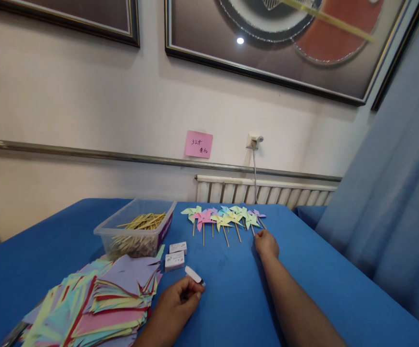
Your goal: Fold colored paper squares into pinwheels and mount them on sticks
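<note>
My right hand [266, 244] reaches far across the blue table [321, 289] and pinches the wooden stick of the rightmost paper pinwheel [255, 215]. That pinwheel ends a row of several pastel pinwheels [220, 218] lying flat on their sticks. Near the front edge, my left hand [175, 303] rests on the cloth with its fingers curled around a small white strip [194, 275]. A fanned pile of coloured paper squares [101, 301] lies just left of that hand.
A clear plastic tub [134, 231] of wooden sticks stands at the back left, with two small white boxes [176, 255] beside it. A radiator [267, 192], a wall socket with cable [254, 141] and a pink note [198, 144] are behind the table. Blue curtain [393, 207] hangs right.
</note>
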### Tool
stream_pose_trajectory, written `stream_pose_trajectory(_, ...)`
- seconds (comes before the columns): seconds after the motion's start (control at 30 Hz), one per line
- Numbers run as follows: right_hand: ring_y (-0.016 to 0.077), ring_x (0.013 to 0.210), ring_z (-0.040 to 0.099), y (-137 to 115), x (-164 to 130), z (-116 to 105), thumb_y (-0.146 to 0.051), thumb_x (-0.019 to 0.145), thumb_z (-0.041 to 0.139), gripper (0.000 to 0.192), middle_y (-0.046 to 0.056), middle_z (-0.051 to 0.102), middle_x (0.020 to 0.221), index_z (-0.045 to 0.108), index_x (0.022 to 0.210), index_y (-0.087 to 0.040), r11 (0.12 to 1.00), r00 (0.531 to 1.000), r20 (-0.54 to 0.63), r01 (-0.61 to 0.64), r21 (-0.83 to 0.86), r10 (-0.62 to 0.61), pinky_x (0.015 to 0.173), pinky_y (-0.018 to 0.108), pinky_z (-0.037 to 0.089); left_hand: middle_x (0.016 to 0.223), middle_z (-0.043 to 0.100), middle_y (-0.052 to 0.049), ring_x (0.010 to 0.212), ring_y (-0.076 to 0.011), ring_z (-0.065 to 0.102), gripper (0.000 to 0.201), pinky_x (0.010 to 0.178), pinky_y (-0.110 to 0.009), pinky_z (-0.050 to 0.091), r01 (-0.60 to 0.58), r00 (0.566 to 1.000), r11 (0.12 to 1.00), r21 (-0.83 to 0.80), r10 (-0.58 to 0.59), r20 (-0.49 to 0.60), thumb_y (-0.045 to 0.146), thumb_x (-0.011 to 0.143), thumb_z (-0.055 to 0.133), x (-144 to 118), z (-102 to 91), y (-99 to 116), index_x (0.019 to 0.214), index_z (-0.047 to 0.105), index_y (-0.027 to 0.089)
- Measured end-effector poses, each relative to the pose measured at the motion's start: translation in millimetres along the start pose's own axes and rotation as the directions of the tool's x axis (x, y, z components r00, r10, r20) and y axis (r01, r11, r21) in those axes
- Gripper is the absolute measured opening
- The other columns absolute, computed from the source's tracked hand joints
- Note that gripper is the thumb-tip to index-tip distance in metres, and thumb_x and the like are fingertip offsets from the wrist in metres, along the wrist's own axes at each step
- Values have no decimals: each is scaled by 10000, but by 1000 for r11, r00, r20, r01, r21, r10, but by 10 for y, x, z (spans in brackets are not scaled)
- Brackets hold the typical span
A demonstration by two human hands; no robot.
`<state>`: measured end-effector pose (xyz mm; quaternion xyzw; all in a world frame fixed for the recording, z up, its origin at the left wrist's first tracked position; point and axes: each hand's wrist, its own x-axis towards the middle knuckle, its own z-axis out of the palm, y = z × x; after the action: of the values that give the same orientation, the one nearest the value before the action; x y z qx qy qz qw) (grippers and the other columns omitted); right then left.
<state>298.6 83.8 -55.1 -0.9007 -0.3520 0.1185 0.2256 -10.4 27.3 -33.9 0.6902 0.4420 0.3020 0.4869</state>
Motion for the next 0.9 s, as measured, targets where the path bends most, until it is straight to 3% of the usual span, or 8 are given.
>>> stream_pose_trajectory(0.3,216,946,614,0,9,43,-379,859,507,204,57,663,973,628,917,-225,999,1000,-28,8,-43,-9,751,311,469,709,615,-16,702,-182,546,164,649,-268,396,-25,1000,1000,1,25,6,320,714,546,12,9,-47,742,602,169)
stream_pose_trajectory(0.6,192,933,587,26,21,63,-313,890,514,264,74,578,1109,552,1101,-160,995,1000,15,11,-96,-9,798,396,494,711,631,-18,707,-188,557,182,644,-265,397,-6,1000,1000,6,7,-2,347,693,556,-3,2,19,717,605,174)
stream_pose_trajectory(0.9,191,928,588,28,-22,42,-312,888,519,276,74,573,1118,543,1116,-160,993,1000,-21,-14,-119,12,790,395,500,689,619,-15,688,-187,553,179,633,-268,392,-2,1000,999,34,2,-6,341,690,560,-7,-3,4,729,613,175)
